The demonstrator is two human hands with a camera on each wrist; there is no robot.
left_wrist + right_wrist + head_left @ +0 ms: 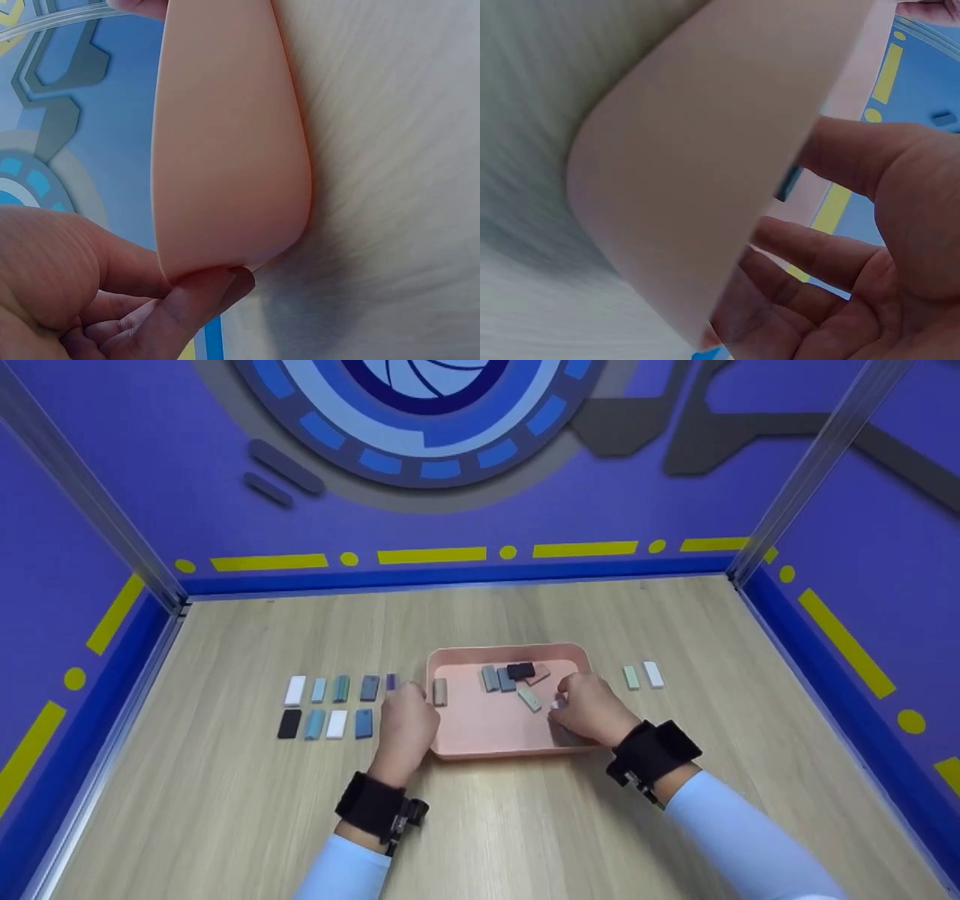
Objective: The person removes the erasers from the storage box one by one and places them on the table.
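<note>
A pink tray [480, 754] sits on the table. My left hand [409, 716] pinches its left rim between thumb and fingers, as the tray's outer wall [225, 135] in the left wrist view confirms. My right hand [592, 709] reaches over the tray's right side with curved fingers. A small pale block [557, 703] shows at its fingertips; whether they grip it, I cannot tell. In the right wrist view the tray wall hides those fingertips. Inside the tray lie a tan block [440, 692], a black block [520, 671], a pale green block [529, 697] and several others.
Left of the tray, several blocks stand in two rows, among them a white block [295, 690], a black block [289, 724] and a blue block [364, 723]. To the right lie a light green block [631, 677] and a white block [653, 675]. Blue-purple panels [480, 525] enclose the table.
</note>
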